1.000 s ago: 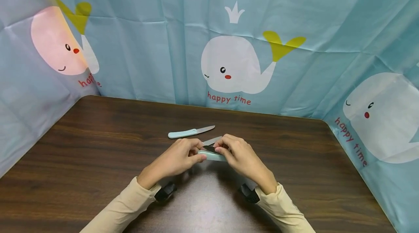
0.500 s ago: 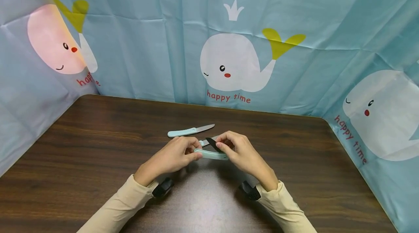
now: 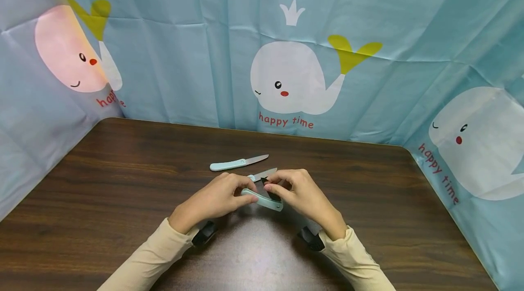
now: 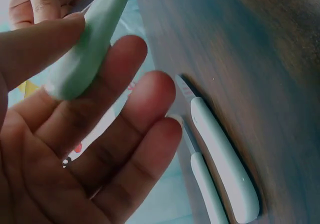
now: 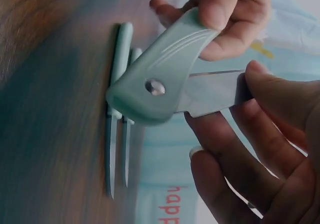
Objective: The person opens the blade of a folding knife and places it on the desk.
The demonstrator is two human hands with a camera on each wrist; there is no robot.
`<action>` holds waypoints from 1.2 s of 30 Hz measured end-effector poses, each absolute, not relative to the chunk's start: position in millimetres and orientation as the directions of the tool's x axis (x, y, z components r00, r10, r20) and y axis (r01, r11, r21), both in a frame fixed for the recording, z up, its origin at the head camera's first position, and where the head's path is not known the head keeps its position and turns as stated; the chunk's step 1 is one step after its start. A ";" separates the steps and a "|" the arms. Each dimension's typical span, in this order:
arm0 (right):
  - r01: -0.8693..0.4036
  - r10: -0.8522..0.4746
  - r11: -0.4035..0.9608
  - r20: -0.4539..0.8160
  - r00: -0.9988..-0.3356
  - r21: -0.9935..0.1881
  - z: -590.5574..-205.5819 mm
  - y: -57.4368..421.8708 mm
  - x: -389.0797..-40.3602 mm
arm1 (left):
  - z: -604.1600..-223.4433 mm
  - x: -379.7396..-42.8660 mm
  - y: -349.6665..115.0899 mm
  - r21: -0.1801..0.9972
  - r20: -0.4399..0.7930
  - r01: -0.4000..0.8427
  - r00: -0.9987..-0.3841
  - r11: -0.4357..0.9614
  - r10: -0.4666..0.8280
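My left hand [image 3: 217, 196] pinches the pale green handle of a folding knife [image 3: 267, 202] between thumb and forefinger, near its rounded end. The left wrist view shows the other left fingers [image 4: 150, 96] extended away from the handle. From the other side my right hand [image 3: 303, 195] pinches the blade [image 5: 212, 91] near its tip, which the thumb hides. The blade stands partly swung out, at an angle to the handle, and a round metal rivet [image 5: 155, 87] shows at the pivot. The knife is held above the table.
Two similar knives lie unfolded just beyond the hands: a farther knife [image 3: 227, 165] and a nearer knife [image 3: 265, 174], the latter's handle partly hidden by my left hand. They rest on a dark wood table [image 3: 143, 182]. A blue whale-print curtain [image 3: 176, 63] borders its far side and both ends.
The blade has swung farther out from the handle. The handle's pivot end has tilted toward me, while both hands stay in nearly the same place. The two lying knives have not moved.
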State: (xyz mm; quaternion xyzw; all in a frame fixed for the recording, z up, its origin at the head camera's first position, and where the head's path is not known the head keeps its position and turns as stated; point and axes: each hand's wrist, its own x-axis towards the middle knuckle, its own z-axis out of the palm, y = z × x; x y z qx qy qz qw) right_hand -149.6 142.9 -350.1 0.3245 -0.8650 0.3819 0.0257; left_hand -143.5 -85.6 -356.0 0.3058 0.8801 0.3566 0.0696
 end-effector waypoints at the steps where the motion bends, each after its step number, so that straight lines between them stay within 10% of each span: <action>1: -0.576 -0.543 0.494 0.286 -0.790 -0.651 -350.1 142.8 -149.5 | -356.0 -144.0 -85.5 0.672 0.094 0.490 -0.800 0.555 0.592; 22: -0.378 -0.319 0.518 0.237 -0.918 -0.767 -347.1 165.1 -163.0 | -354.1 -151.3 -97.1 0.728 0.106 0.450 -0.819 0.517 0.565; 36: -0.418 -0.433 0.564 0.176 -0.884 -0.712 -342.4 167.3 -160.4 | -354.1 -152.4 -99.2 0.702 0.123 0.482 -0.807 0.524 0.577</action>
